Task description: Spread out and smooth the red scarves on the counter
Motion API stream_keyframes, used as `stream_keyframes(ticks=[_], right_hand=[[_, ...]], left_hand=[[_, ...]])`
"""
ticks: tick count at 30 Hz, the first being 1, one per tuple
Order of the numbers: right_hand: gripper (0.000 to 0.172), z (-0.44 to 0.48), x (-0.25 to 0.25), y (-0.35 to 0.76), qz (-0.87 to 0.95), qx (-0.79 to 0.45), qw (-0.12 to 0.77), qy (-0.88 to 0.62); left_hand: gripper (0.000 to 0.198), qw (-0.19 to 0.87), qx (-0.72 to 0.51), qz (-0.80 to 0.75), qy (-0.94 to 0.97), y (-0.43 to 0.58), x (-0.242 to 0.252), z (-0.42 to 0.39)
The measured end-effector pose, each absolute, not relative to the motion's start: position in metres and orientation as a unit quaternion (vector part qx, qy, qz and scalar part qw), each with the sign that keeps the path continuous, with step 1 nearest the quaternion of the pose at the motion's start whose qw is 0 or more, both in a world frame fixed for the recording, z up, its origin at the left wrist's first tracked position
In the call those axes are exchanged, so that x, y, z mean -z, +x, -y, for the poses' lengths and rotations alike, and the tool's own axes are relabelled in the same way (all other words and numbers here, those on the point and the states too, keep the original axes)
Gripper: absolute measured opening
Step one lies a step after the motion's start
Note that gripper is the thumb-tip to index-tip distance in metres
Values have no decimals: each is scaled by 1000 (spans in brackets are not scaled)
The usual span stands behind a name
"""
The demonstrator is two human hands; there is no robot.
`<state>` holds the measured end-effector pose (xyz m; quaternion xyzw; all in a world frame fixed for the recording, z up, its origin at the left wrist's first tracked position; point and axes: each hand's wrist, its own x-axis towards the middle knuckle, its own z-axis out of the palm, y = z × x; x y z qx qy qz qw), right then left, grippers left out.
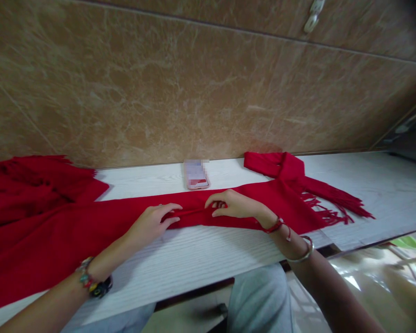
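A long red scarf [107,224] stretches across the white table, with fringe at its right end. On its middle part rests my left hand [156,219], thumb and fingers apart and the tips touching the cloth. Just to the right, my right hand [233,204] is curved over the scarf, its thumb and forefinger spread with a gap between them. A low ridge runs through the fabric between the two hands. At the right, a folded red strip with a fringed end [286,166] lies against the scarf; whether it is a separate piece I cannot tell.
A phone [197,175] in a pinkish case is behind the scarf, near the brown marble-patterned wall [180,88]. Bunched red fabric [38,182] is heaped at the far left. The white table's [190,252] front edge runs above my knees. A green object [407,242] shows low at right.
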<state>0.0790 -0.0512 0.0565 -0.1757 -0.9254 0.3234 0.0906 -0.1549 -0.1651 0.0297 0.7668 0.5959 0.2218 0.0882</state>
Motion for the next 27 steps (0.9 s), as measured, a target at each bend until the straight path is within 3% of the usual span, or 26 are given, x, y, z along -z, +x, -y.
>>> stream_keyframes(ticks=[5,12,16,21,27], right_hand=[[63,62,-57,76,939,-295,71,-163],[39,67,-63,82,947,-220,82,-220],[30,75,-64,85,950,-196,102,-220],[24,95,-49,92,944,-174,99,-262],[36,103,-25,119,926,-137,215,-280]], left_hand=[[24,72,-207,-607,764,-153,-26,165],[24,-12,-162,-596,787,-150,-26,168],[36,-5,-206,-530,823,-134,-30,168],[26,4,-250,-495,832,-113,-28,164],[16,-60,-247,-472,844,-117,-20,168]])
